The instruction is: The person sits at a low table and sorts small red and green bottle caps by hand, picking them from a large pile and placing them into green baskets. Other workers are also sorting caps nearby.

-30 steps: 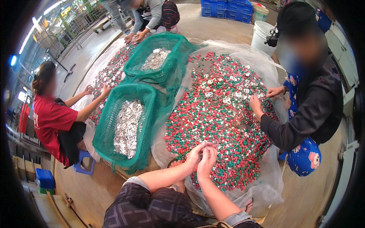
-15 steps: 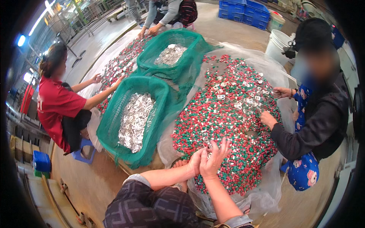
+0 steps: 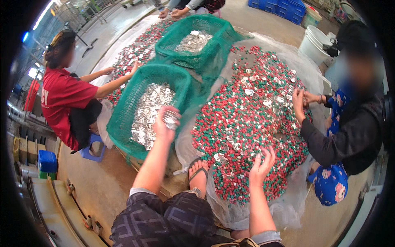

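Note:
My left hand [image 3: 164, 128] is closed around a small handful of shiny metal buckles [image 3: 170, 118], over the right side of the near green basket [image 3: 184, 88]. Many similar silver buckles [image 3: 142, 123] lie heaped in that basket. Above the near part of a spread of small red, green and white pebble-like pieces [image 3: 234, 173], my right hand [image 3: 261, 168] is raised, fingers curved and apart, with nothing visible in it. A few loose buckles [image 3: 220, 158] rest on the pieces to its left.
A second green basket [image 3: 224, 31] with silver pieces stands farther back. Co-workers sit around: one in a red shirt [image 3: 68, 96] at left, one in a dark jacket [image 3: 329, 144] at right, another at the back. White buckets [image 3: 314, 43] and blue crates [image 3: 284, 10] stand far right.
My hands, together over the pieces before, are now apart. My left hand has moved left to the near basket with the buckles; my right has shifted right. The right co-worker's hands have come together.

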Available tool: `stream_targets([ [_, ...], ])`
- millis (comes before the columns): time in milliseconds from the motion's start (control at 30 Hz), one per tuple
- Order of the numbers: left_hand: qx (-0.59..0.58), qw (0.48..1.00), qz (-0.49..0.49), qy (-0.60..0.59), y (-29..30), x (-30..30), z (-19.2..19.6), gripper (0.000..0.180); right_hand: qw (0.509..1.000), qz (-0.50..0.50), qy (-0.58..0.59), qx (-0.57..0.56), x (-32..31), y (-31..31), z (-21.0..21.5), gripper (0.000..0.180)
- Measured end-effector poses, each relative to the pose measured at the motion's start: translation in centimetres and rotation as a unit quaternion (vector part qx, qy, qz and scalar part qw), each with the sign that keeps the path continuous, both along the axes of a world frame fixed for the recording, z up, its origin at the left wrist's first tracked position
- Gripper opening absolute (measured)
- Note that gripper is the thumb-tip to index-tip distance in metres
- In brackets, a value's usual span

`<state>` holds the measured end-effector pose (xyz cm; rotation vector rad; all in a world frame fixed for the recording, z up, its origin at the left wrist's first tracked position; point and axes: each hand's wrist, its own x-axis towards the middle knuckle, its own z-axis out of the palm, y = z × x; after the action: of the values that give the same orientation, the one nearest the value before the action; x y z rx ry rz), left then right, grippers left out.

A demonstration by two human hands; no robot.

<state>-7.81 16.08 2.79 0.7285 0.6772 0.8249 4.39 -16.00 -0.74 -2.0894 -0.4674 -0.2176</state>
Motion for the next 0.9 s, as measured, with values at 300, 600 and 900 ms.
stream_targets([
  [300,0.584,0.732,-0.152,0.316,-4.3,2.3,-0.9,0.02,0.999,0.001,0.038,-0.029,-0.1,-0.2,-1.8,0.012],
  [600,0.64,0.561,-0.408,0.331,-13.1,2.5,-8.7,0.027,0.959,0.113,0.257,-0.033,-2.8,0.9,-3.6,0.01],
  [900,0.132,0.788,-0.565,0.206,-11.3,3.4,-7.1,0.015,0.843,0.163,0.489,0.153,-2.8,1.5,-3.6,0.023],
])
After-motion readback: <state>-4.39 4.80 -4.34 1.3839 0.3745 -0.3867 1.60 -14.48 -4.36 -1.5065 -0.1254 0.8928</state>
